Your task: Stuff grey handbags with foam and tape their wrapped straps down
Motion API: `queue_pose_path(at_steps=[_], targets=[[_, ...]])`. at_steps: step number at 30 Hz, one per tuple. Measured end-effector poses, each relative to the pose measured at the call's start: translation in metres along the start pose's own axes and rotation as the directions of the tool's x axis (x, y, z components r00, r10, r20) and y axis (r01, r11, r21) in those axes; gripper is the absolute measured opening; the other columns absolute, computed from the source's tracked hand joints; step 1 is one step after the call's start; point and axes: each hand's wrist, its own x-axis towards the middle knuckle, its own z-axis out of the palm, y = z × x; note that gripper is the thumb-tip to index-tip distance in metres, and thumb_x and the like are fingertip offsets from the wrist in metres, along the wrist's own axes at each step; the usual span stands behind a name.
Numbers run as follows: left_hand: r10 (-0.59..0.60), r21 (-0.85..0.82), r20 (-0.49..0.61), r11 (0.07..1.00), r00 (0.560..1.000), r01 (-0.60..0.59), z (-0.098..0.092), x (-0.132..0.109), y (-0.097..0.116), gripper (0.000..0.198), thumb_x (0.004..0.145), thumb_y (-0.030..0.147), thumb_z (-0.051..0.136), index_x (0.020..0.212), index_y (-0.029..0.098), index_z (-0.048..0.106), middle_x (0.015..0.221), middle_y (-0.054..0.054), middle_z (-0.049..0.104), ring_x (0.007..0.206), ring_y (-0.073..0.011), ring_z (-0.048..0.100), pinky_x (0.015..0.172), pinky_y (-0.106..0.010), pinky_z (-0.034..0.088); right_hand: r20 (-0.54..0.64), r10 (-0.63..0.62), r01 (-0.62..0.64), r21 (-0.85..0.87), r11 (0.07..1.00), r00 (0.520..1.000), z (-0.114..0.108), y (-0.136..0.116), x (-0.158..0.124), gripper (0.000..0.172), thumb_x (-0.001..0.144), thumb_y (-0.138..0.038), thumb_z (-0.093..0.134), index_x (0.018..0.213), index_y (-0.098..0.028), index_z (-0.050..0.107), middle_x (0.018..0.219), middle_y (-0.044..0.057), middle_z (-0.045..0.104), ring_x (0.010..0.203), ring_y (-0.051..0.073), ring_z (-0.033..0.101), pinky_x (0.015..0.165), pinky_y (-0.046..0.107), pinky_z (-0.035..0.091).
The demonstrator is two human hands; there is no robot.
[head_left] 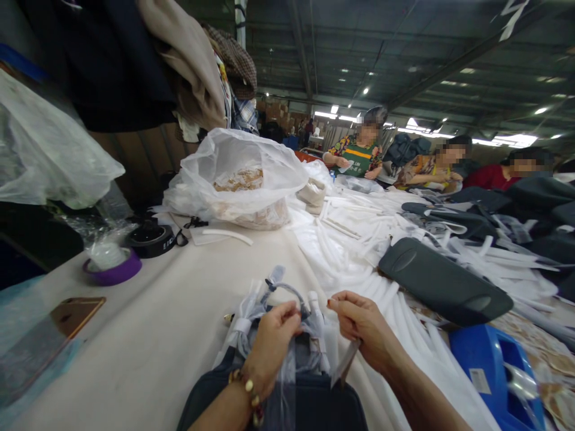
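A dark navy bag point(274, 402) lies in front of me, its handle parts wrapped in white foam and clear plastic. Over it, my left hand point(275, 332) is closed in a pinch beside the grey-blue loop point(287, 288). A clear plastic strip point(284, 383) runs down from these fingers across the bag. To the right, my right hand point(362, 320) is closed, thumb and forefinger together, apart from the bag. Out of its lower fingers hangs a thin pale strip with a brownish edge point(345, 365); its exact kind is unclear. A beaded bracelet circles my left wrist.
Left are a phone point(74, 314), a purple tape roll point(112, 272) and a black roll point(151, 238). A big plastic sack point(238, 203) stands behind. Right are white foam tubes point(350, 257), a dark green padded panel point(442, 281) and a blue tape dispenser point(489, 365). Several co-workers sit beyond.
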Motion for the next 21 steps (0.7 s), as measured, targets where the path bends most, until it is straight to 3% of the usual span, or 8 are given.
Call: queue_pose_path(at_steps=[2, 4, 7, 10, 13, 17, 21], targets=[[-0.03, -0.09, -0.065, 0.996, 0.997, 0.024, 0.005, 0.019, -0.003, 0.007, 0.068, 0.011, 0.064, 0.064, 0.014, 0.06, 0.061, 0.004, 0.054, 0.062, -0.0103, 0.052, 0.063, -0.022, 0.044, -0.046, -0.079, 0.074, -0.096, 0.993, 0.996, -0.004, -0.007, 0.02, 0.03, 0.063, -0.048, 0.059, 0.065, -0.019, 0.051, 0.043, -0.011, 0.027, 0.039, 0.006, 0.018, 0.041, 0.024, 0.015], [-0.054, -0.143, -0.115, 0.989, 0.992, 0.037, 0.01, 0.039, -0.006, 0.022, 0.077, 0.011, 0.06, 0.057, 0.014, 0.05, 0.056, 0.006, 0.046, 0.054, -0.0077, 0.046, 0.057, -0.021, 0.042, -0.067, -0.163, 0.143, -0.237, 0.961, 0.984, -0.004, -0.014, 0.041, 0.029, 0.065, -0.047, 0.058, 0.064, -0.019, 0.053, 0.046, -0.009, 0.031, 0.043, 0.007, 0.025, 0.044, 0.025, 0.019], [-0.127, -0.24, -0.182, 0.967, 0.975, 0.081, 0.017, 0.062, -0.01, 0.019, 0.087, 0.02, 0.056, 0.069, 0.013, 0.053, 0.067, 0.004, 0.052, 0.057, -0.008, 0.05, 0.055, -0.022, 0.045, 0.001, -0.223, 0.197, -0.473, 0.859, 0.975, 0.004, -0.017, 0.071, 0.02, 0.07, -0.035, 0.06, 0.06, -0.019, 0.055, 0.049, -0.006, 0.038, 0.051, 0.011, 0.037, 0.051, 0.026, 0.026], [-0.199, -0.329, -0.213, 0.937, 0.957, 0.121, 0.022, 0.071, -0.012, 0.008, 0.088, 0.019, 0.054, 0.084, 0.012, 0.057, 0.078, 0.001, 0.058, 0.064, -0.0092, 0.055, 0.059, -0.023, 0.049, 0.177, -0.134, 0.217, -0.639, 0.738, 0.975, 0.016, -0.013, 0.095, 0.022, 0.075, -0.027, 0.064, 0.058, -0.018, 0.054, 0.052, -0.005, 0.045, 0.057, 0.012, 0.046, 0.06, 0.027, 0.036], [-0.246, -0.391, -0.243, 0.91, 0.939, 0.137, 0.024, 0.071, -0.012, 0.009, 0.087, 0.007, 0.05, 0.091, 0.012, 0.057, 0.077, 0.002, 0.058, 0.062, -0.0087, 0.055, 0.06, -0.023, 0.049, 0.341, 0.022, 0.244, -0.713, 0.657, 0.94, 0.025, -0.007, 0.109, 0.023, 0.082, -0.029, 0.063, 0.064, -0.016, 0.056, 0.06, -0.005, 0.053, 0.059, 0.011, 0.051, 0.063, 0.027, 0.043], [-0.258, -0.435, -0.266, 0.892, 0.929, 0.123, 0.024, 0.069, -0.013, 0.037, 0.076, -0.01, 0.042, 0.1, 0.013, 0.058, 0.074, 0.001, 0.062, 0.059, -0.0074, 0.057, 0.062, -0.019, 0.047, 0.44, 0.176, 0.241, -0.735, 0.634, 0.88, 0.03, -0.005, 0.117, 0.022, 0.086, -0.031, 0.06, 0.072, -0.014, 0.059, 0.061, -0.006, 0.053, 0.053, 0.008, 0.049, 0.053, 0.022, 0.042], [-0.235, -0.43, -0.279, 0.898, 0.931, 0.098, 0.025, 0.07, -0.017, 0.041, 0.071, -0.008, 0.045, 0.1, 0.016, 0.062, 0.072, 0.0, 0.066, 0.058, -0.0087, 0.059, 0.059, -0.018, 0.045, 0.479, 0.253, 0.216, -0.724, 0.655, 0.84, 0.031, -0.008, 0.119, 0.022, 0.087, -0.028, 0.058, 0.071, -0.013, 0.058, 0.053, -0.009, 0.044, 0.042, 0.005, 0.037, 0.042, 0.018, 0.033]])
